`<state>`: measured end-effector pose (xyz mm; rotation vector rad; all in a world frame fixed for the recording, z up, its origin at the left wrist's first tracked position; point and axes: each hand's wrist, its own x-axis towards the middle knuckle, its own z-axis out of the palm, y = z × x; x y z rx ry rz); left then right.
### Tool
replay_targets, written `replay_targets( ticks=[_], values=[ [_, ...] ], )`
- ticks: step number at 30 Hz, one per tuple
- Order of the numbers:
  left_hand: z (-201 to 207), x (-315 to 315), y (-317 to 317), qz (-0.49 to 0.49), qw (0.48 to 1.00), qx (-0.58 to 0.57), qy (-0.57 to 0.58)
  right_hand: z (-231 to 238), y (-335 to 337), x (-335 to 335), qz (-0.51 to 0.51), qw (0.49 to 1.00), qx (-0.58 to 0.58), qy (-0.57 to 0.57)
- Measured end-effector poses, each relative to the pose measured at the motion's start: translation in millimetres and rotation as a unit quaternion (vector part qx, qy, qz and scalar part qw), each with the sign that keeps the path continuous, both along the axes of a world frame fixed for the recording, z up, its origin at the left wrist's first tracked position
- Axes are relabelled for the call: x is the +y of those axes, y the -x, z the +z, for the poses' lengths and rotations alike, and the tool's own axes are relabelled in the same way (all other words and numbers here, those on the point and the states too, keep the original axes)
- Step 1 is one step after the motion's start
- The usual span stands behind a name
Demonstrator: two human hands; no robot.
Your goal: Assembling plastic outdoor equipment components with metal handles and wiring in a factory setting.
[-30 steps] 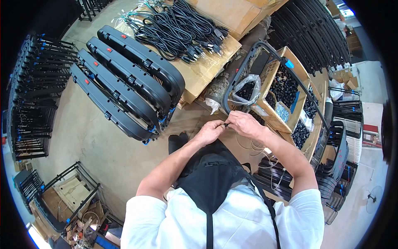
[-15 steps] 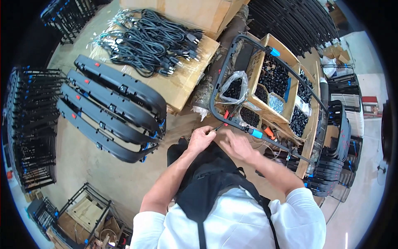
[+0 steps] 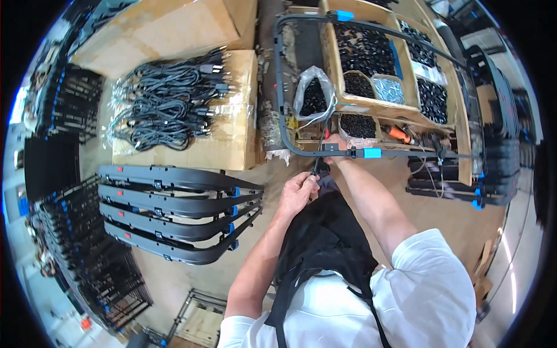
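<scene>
A black tubular frame (image 3: 282, 87) with blue clips lies across the parts bins, its near bar crossing in front of me. Just below that bar, my left hand (image 3: 299, 194) is closed in a pinch on the end of a thin black cable (image 3: 318, 165). The cable runs up past the bar toward a small red part (image 3: 326, 134). My right hand (image 3: 335, 152) reaches to the bar beside the red part. Its fingers look curled, but the bar partly covers them and what they hold is hidden.
Wooden bins (image 3: 333, 58) hold black plastic parts and silver screws (image 3: 387, 90). A plastic bag (image 3: 314, 95) of black pieces sits beside them. An orange-handled tool (image 3: 400, 134) lies at right. Bundled power cords (image 3: 168, 107) cover a cardboard box (image 3: 239, 116); several curved black panels (image 3: 174, 200) stand at left.
The view has turned, so the frame's near bar now runs level. My right hand has moved up to the bar and the red part; my left hand still pinches the cable.
</scene>
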<state>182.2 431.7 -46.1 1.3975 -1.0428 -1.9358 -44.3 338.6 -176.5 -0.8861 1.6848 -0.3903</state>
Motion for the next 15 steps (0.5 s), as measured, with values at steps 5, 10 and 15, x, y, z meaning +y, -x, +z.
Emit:
replay_targets(
  ticks=[5,10,15],
  values=[
    [-13,3,12,0.018,0.996,0.085,-0.029,87,-15,96,-0.071,0.988,-0.052,-0.124],
    [-5,1,16,0.007,0.997,0.062,-0.042,151,-24,168,0.08,0.993,0.087,0.029],
    [-4,0,21,-0.009,0.999,0.028,-0.023,178,-28,171,0.172,0.974,0.142,0.032]
  ],
)
